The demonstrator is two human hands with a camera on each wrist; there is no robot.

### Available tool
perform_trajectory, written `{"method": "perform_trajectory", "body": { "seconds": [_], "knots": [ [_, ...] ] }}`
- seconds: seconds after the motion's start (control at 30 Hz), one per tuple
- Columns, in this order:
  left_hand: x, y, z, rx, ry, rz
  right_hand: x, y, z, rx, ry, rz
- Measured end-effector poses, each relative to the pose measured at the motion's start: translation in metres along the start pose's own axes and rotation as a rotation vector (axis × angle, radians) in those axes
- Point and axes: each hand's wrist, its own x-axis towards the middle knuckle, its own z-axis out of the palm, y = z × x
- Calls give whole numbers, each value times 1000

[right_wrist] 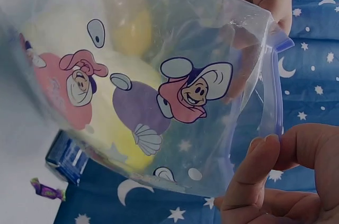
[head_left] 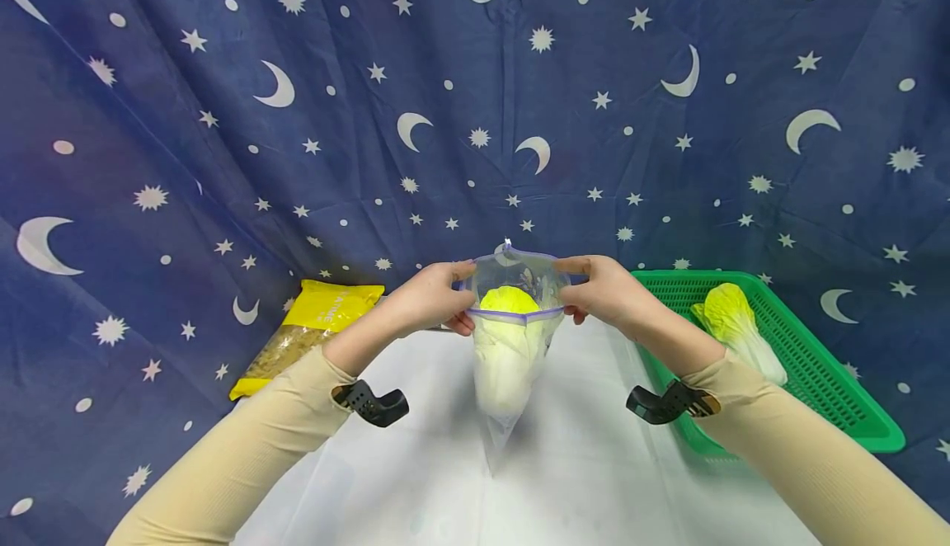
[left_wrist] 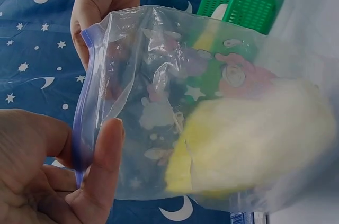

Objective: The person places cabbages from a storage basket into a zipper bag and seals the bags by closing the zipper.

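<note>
A clear zip bag (head_left: 549, 282) with a purple zip edge hangs above the white table, its mouth spread. Inside stands a napa cabbage (head_left: 505, 364), yellow leaf end up, white part below. At the bag's left rim, my left hand (head_left: 434, 294) pinches the edge between thumb and fingers; in the left wrist view the thumb and fingers of the left hand (left_wrist: 58, 166) lie on either side of the zip edge. My right hand (head_left: 604, 290) pinches the opposite rim. Cartoon figures (right_wrist: 196, 94) are printed on the bag in the right wrist view.
On the right, a green basket (head_left: 839, 389) holds another napa cabbage (head_left: 738, 331). A yellow bag (head_left: 312, 315) with a clear window lies at the back left. A dark blue box (right_wrist: 68, 155) and a small purple wrapper (right_wrist: 47, 188) show in the right wrist view. Behind hangs a star-patterned curtain (head_left: 475, 109).
</note>
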Motion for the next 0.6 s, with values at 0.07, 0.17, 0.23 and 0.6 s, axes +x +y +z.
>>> {"method": "perform_trajectory", "body": {
  "seconds": [0.07, 0.17, 0.23, 0.6],
  "knots": [
    [0, 0, -1, 6, 7, 16, -1, -2, 0, 1, -1, -3],
    [0, 1, -3, -5, 18, 28, -1, -3, 0, 2, -6, -7],
    [-1, 2, -3, -14, 24, 29, -1, -4, 0, 2, -3, -5],
    [0, 1, -5, -71, 44, 38, 1, -4, 1, 7, -8, -1]
  ]
}}
